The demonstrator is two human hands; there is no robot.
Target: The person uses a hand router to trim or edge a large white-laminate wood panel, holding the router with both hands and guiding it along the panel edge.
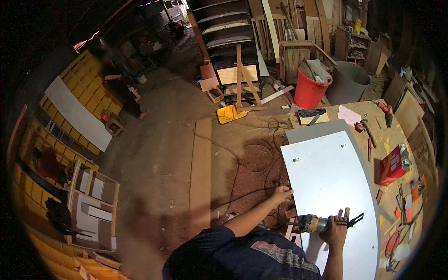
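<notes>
A white panel (329, 177) lies on the workbench in front of me, with small metal fittings near its far end. At its left edge my left hand (281, 194) is closed, the fingertips gripping the edge. My right hand (335, 232) is wrapped round a trim router (318, 224), held on its side over the near part of the panel. The router's metal body points left, and a black slotted guide sticks out to the right. Whether the router touches the panel I cannot tell. A grey panel (317, 132) shows from under the white one.
On the wooden bench (336, 116) lie a red can (394, 164), a red power tool (386, 113) and several hand tools. Cables cross the dusty floor beside a long board (200, 172). A red bucket (311, 88) stands beyond. Another person (119, 84) is at the far left.
</notes>
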